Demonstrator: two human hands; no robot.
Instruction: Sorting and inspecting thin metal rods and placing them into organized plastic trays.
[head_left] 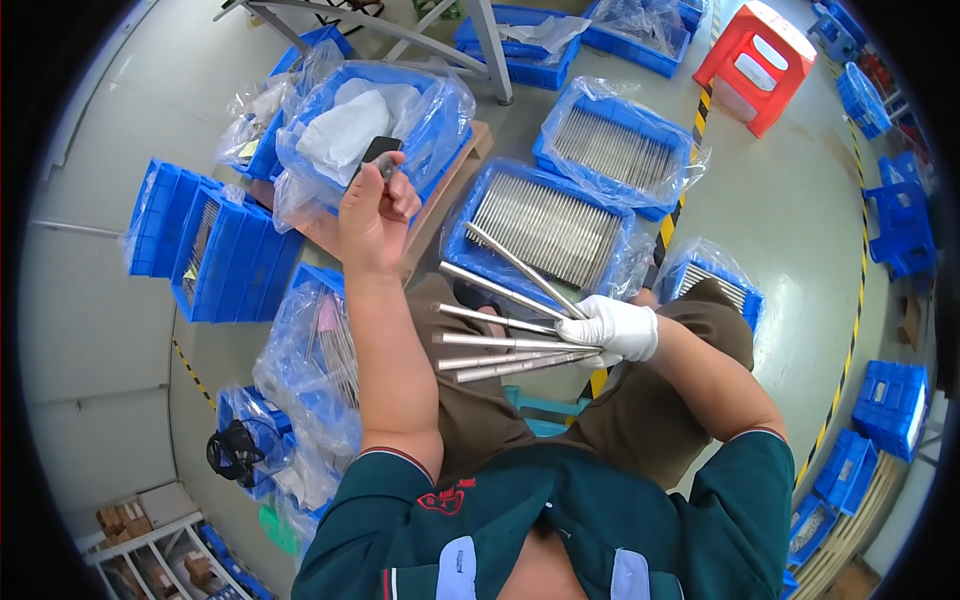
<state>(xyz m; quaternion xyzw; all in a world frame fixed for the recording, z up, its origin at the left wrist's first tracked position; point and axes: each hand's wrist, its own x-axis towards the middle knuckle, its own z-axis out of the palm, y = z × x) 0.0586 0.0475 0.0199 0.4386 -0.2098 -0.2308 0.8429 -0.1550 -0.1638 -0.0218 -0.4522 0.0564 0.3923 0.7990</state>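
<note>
My bare left hand (372, 222) is raised at the upper left, fingers curled round a small black rectangular object (381, 148); its exact kind is unclear. A white glove covers my right hand (622, 330), which is closed on several slim metal rods (500, 343). They fan out leftward over my lap, silver and stepped in thickness. Just beyond them sits a blue crate (468, 258) lined with clear plastic, packed with rows of similar metal rods (545, 222). Behind my left hand, another blue crate (440, 130) holds plastic film and a white sheet (345, 130).
Another blue crate of rods (612, 145) stands farther off, beside yellow-black floor tape (668, 232). A red stool (755, 65) is at the upper right. Stacked blue crates (235, 255) and a plastic-covered crate (330, 340) stand left. A table leg (490, 50) rises at the top.
</note>
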